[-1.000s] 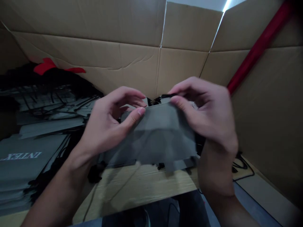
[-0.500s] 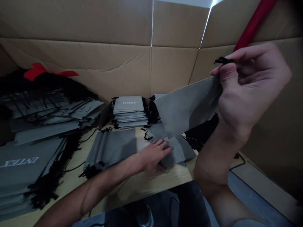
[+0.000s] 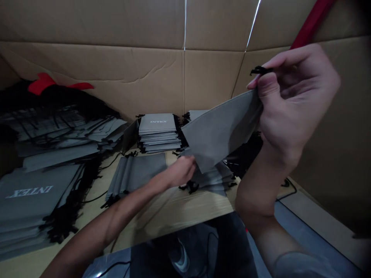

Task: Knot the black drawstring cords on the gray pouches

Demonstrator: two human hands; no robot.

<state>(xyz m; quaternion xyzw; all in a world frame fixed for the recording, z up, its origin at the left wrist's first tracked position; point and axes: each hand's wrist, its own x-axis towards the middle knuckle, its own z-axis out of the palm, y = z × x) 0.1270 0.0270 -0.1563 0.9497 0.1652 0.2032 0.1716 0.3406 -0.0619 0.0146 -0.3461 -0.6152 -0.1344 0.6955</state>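
My right hand point(image 3: 292, 96) is raised at the right, thumb and fingers pinching the corner of a grey drawstring bag point(image 3: 223, 129). Short black cord ends stick out past the fingertips. From that grip the bag slants down to the left. Close to its lower left corner, my left hand point(image 3: 183, 170) is closed; what its fingers hold, if anything, is hidden. Under the hanging bag lies a pile of grey bags point(image 3: 216, 183) with black cord ends at its edges. To the left of my left hand rest folded grey bags point(image 3: 147, 168).
A neat stack of bags marked INTEX point(image 3: 158, 127) stands at the back. Larger bag stacks point(image 3: 31, 208) fill the left, with a loose heap point(image 3: 60, 133) and red cloth point(image 3: 43, 83) behind. Cardboard walls point(image 3: 116, 63) enclose the wooden table point(image 3: 162, 216). A thin black cable crosses the left side.
My left hand has gone from lying spread on the pile to closed, a little up and left. My right hand and its bag have shifted slightly left and up.
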